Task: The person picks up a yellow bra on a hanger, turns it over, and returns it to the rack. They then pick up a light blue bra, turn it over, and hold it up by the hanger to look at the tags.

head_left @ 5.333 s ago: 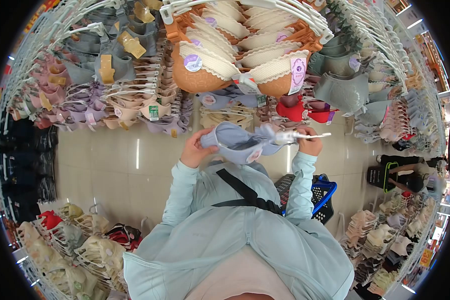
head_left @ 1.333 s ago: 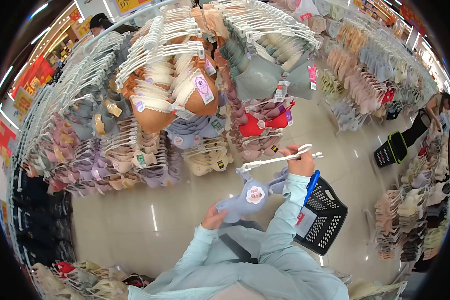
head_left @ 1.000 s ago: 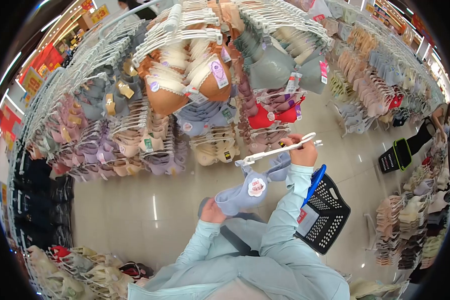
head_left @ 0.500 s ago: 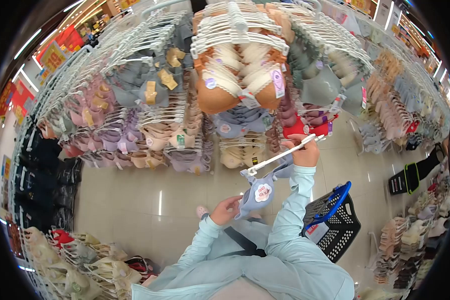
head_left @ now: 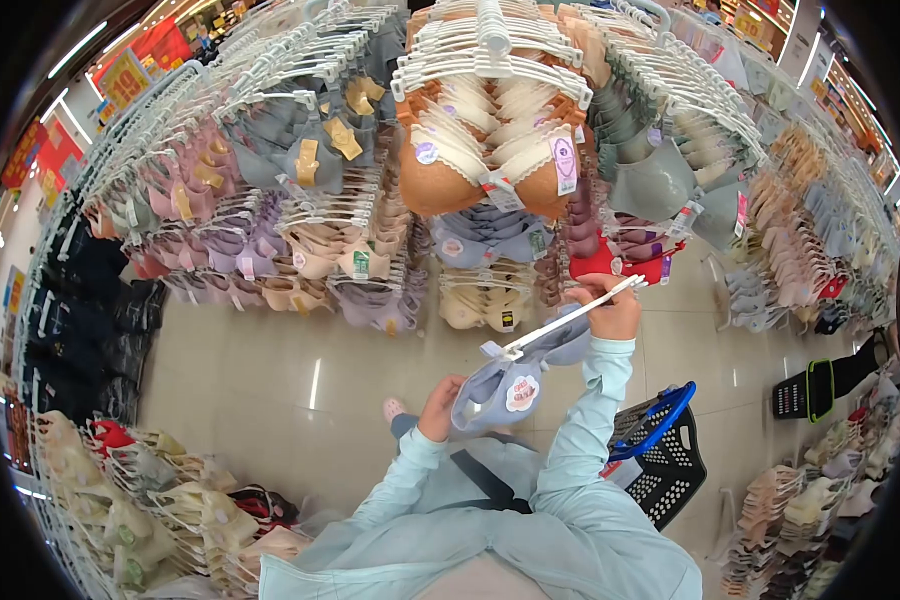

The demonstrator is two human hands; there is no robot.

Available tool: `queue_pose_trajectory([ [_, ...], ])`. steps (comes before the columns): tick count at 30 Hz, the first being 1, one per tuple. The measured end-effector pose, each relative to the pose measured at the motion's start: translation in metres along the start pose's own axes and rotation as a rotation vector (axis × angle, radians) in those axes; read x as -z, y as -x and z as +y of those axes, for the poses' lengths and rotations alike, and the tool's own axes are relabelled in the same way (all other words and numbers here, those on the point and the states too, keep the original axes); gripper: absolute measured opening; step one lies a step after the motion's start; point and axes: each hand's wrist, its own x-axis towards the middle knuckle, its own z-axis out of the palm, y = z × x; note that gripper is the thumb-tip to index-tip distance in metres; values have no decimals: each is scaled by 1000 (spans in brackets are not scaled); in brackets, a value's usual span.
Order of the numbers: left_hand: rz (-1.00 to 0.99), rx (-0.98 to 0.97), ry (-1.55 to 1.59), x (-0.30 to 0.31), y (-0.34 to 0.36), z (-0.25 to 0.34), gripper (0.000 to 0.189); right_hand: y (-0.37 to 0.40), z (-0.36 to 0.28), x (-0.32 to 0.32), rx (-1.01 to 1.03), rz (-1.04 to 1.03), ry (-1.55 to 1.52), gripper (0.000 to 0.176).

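A blue-grey bra (head_left: 510, 385) with a round white sticker hangs tilted from a white hanger (head_left: 570, 318) in front of my body. My right hand (head_left: 612, 310) is closed around the hanger's upper right end. At the other side, my left hand (head_left: 438, 408) grips the left edge of the bra cup, its fingertips partly hidden behind the fabric. A black shopping basket (head_left: 678, 475) with a blue handle (head_left: 660, 430) is beside my right forearm; my sleeve hides part of it.
Ahead, orange-brown bras (head_left: 440, 180) hang on a rack above lower rows. Grey bras (head_left: 650, 185) hang to their right. More racks line both sides. Another black basket (head_left: 790, 400) with a green rim stands at right on the tiled floor (head_left: 270, 400).
The bra has shifted slightly left and turned, showing more of its cup. My left hand has moved a little left and up with it. The right hand keeps its hold on the hanger.
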Motion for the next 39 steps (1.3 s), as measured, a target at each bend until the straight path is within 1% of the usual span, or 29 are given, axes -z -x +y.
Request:
queue_pose_trajectory([
  [2, 85, -46, 128, -11, 1, -11, 14, 0, 7, 12, -12, -5, 6, 25],
  [3, 84, -46, 127, -18, 1, -14, 14, 0, 10, 18, -24, -3, 10, 25],
  [5, 183, -60, 174, -30, 1, -19, 11, 0, 17, 28, -59, -16, -11, 25],
  [6, 178, -60, 175, -34, 1, -22, 11, -1, 19, 32, -93, -31, -31, 25],
  [9, 227, -82, 221, -40, 0, -33, 13, 1, 21, 42, -65, -12, 38, 25],
  [11, 268, -86, 204, -39, -1, -41, 16, 2, 26, 45, -77, -5, 22, 25],
  [15, 236, -90, 140, -41, 1, -39, 18, 1, 26, 49, -87, 2, 22, 24],
  [17, 272, -42, 47, -45, 0, -37, 17, -1, 24, 53, -82, 11, 47, 24],
  [21, 208, -54, -9, -35, -1, -54, 14, 1, 25, 57, -88, 31, -30, 22],
  [22, 216, -53, 25, -34, -2, -57, 15, 1, 28, 58, -107, 41, -75, 21],
  [24, 217, -49, 62, -42, -6, -48, 15, 1, 30, 62, -117, 51, -70, 21],
  [26, 285, -25, 214, -52, -7, -39, 17, 1, 33, 65, -122, 56, -66, 21],
  [27, 282, -23, 215, -50, -8, -42, 17, 1, 36, 67, -113, 35, -57, 18],
  [29, 208, 68, 279, -40, -8, -52, 20, 2, 35, 68, -105, 14, -48, 16],
  [30, 206, 71, 278, -36, -8, -56, 20, 1, 31, 68, -86, 49, -70, 18],
  [32, -26, 275, 524, -33, -7, -58, 29, 2, 26, 68, -75, 86, -88, 19],
  [33, -27, 280, 523, -33, -5, -54, 29, 0, 24, 67, -97, 40, -163, 19],
  [35, -283, 543, 630, -34, -3, -43, 38, 0, 22, 66, -129, -36, -256, 18],
  [36, -288, 541, 623, -34, -6, -42, 38, -1, 18, 65, -124, -29, -259, 18],
  [38, -284, 532, 652, -40, -14, -47, 40, 0, 7, 61, -174, -90, -359, 18],
  [39, -280, 530, 669, -45, -15, -52, 41, 0, 3, 59, -110, -109, -314, 20],
])
